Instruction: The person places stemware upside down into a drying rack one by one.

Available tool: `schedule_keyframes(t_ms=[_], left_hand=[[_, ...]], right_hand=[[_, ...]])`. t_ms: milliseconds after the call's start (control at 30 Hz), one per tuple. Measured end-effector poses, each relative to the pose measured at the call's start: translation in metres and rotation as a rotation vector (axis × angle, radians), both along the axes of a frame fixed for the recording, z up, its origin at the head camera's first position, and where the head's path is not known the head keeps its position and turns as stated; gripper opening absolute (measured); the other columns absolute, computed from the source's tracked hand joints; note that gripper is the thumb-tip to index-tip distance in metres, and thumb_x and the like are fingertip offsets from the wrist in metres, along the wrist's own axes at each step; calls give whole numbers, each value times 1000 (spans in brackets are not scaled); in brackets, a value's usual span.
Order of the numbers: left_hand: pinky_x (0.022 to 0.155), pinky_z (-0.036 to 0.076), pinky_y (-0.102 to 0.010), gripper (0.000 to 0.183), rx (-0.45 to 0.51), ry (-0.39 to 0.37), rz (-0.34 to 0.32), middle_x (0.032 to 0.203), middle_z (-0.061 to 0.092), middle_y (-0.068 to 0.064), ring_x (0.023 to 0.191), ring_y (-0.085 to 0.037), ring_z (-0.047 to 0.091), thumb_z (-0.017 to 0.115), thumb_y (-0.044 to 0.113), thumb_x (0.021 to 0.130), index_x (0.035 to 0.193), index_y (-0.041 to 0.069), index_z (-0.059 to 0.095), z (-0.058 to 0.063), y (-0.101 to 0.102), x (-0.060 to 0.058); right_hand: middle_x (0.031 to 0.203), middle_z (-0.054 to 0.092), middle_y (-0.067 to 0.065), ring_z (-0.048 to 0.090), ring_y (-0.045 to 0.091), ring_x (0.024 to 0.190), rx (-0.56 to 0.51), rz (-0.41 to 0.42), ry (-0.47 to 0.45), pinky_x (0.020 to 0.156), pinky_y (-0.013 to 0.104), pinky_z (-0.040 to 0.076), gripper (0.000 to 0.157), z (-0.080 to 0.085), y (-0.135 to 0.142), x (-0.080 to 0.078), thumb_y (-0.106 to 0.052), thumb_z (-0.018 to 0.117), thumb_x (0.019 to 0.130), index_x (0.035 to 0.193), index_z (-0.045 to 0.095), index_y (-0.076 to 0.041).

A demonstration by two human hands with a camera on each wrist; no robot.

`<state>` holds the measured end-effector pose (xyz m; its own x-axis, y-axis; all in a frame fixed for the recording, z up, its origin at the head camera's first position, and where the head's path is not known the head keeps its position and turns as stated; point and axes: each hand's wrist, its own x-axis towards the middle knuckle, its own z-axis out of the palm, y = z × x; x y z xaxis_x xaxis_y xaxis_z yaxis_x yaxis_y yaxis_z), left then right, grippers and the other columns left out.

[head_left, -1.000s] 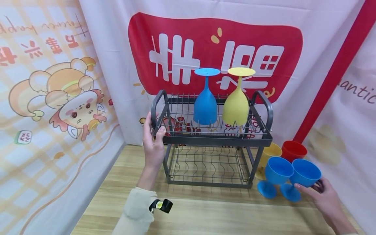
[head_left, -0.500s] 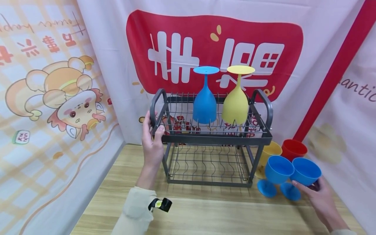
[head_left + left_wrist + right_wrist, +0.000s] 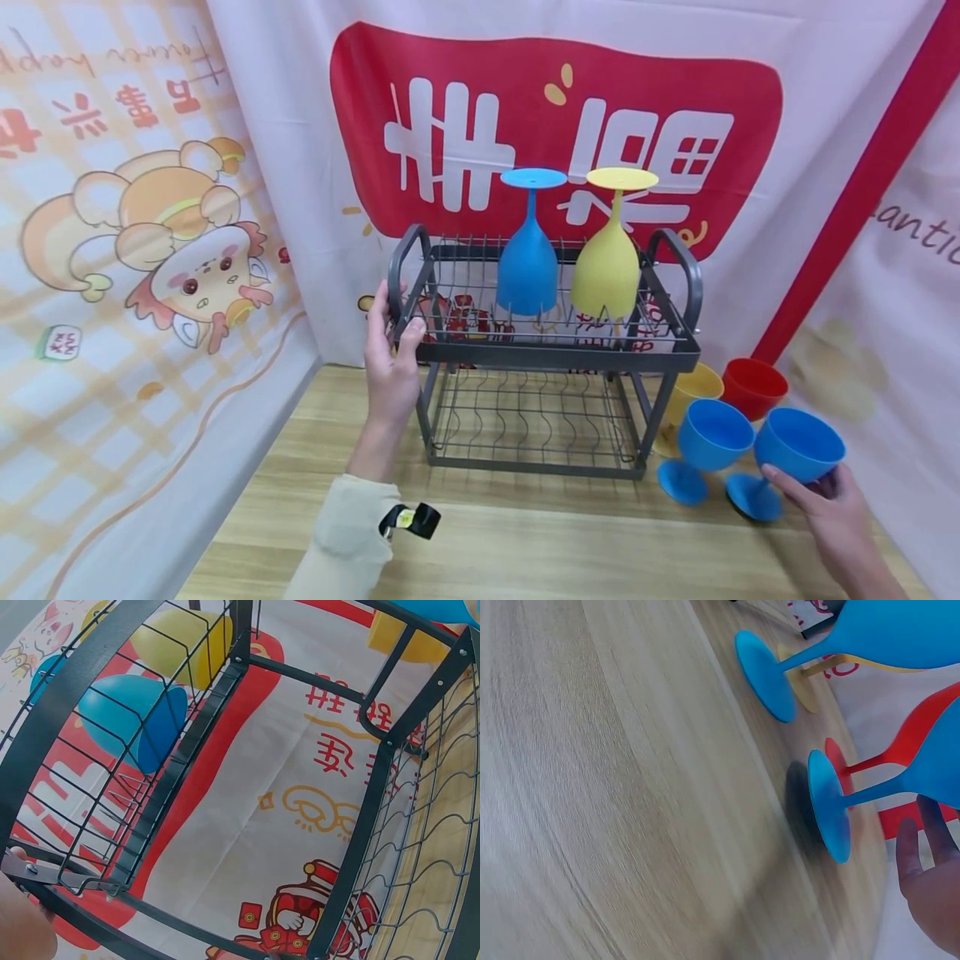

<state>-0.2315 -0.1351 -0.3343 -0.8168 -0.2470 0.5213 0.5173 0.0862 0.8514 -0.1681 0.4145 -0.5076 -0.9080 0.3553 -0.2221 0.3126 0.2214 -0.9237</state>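
Note:
My left hand [image 3: 392,375] grips the left end of the dark two-tier dish rack [image 3: 555,358], its thumb over the upper frame. In the head view my right hand [image 3: 832,508] holds a blue goblet [image 3: 798,446] by its bowl, slightly tilted. Under that goblet's foot [image 3: 829,806], the right wrist view shows a shadow on the table, with the foot raised off it. A second blue goblet [image 3: 716,435] stands just left of the held one. Upside down on the rack's upper tier are another blue goblet [image 3: 527,271] and a yellow goblet [image 3: 606,271].
Behind the blue goblets, at the rack's right, stand a yellow goblet [image 3: 699,382] and a red goblet [image 3: 753,387]. The rack's lower tier [image 3: 532,421] holds nothing. A printed cloth [image 3: 285,167] hangs behind and at the sides of the wooden table [image 3: 525,542].
My right hand has taken the right-hand blue goblet up a little and to the right, tilting it away from its neighbour. My left hand stays on the rack.

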Motion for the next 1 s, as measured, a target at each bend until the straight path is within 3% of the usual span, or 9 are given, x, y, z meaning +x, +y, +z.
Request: schedule_keyframes(t_ms=[67, 133, 233, 600, 667, 767, 833, 933, 1000], left_hand=[[124, 39, -59, 64, -2, -5, -8, 163, 49, 11, 153, -25, 45, 53, 19, 107, 167, 25, 31, 0, 1, 0], [124, 38, -60, 65, 1, -12, -11, 164, 49, 9, 153, -25, 45, 54, 19, 107, 167, 25, 31, 1, 2, 0], [124, 38, -61, 65, 11, -19, -19, 164, 48, 8, 152, -25, 45, 54, 18, 106, 167, 26, 31, 2, 2, 1], [123, 44, -51, 65, 50, -28, -32, 162, 49, 9, 150, -26, 49, 56, 16, 106, 166, 27, 33, 4, -2, 2], [123, 45, -51, 65, 55, -33, -30, 162, 49, 7, 149, -25, 50, 57, 16, 106, 166, 27, 34, 4, -3, 2], [122, 45, -52, 65, 55, -43, -8, 162, 48, 3, 147, -22, 50, 60, 19, 105, 165, 26, 36, 4, -5, 3], [122, 45, -53, 65, 36, -55, 17, 162, 48, 2, 147, -19, 48, 62, 23, 105, 165, 25, 37, 3, -5, 5], [123, 41, -54, 64, -1, -53, 56, 161, 48, 2, 147, -15, 44, 64, 27, 105, 163, 23, 39, 2, -5, 9], [123, 38, -54, 63, -21, -33, 86, 159, 50, 3, 147, -13, 43, 65, 27, 104, 162, 22, 41, 0, -4, 12]], right_hand=[[181, 4, 9, 22, 43, 156, 15, -34, -21, 100, 29, 61, 108, 6, 3, 4, -58, 70, 96, 170, -7, -38], [181, 3, 10, 20, 46, 160, 55, -55, -35, 116, 49, 49, 110, 12, 4, 8, -62, 69, 95, 169, -9, -38], [181, 3, 10, 18, 48, 160, 114, -72, 0, 122, 70, 28, 108, 20, 4, 12, -61, 68, 96, 169, -8, -40], [179, 21, 3, 34, 40, 151, 314, -41, 201, 113, 79, 35, 94, 53, -5, 22, -44, 72, 99, 169, 10, -44], [177, 27, 2, 43, 22, 142, 376, -20, 229, 113, 75, 39, 93, 59, -8, 23, -41, 75, 98, 169, 14, -43], [170, 38, 0, 41, -4, 120, 444, 12, 288, 115, 68, 42, 91, 68, -15, 25, -35, 79, 96, 168, 22, -41], [164, 43, 0, 40, -11, 112, 485, 28, 327, 116, 49, 49, 91, 75, -21, 26, -32, 81, 95, 167, 26, -39], [156, 47, 11, 41, -15, 107, 540, 60, 395, 95, 19, 55, 94, 86, -30, 28, -26, 86, 91, 167, 31, -29], [152, 49, 19, 40, -17, 103, 582, 89, 426, 77, 6, 44, 97, 94, -37, 29, -25, 89, 87, 166, 33, -22]])
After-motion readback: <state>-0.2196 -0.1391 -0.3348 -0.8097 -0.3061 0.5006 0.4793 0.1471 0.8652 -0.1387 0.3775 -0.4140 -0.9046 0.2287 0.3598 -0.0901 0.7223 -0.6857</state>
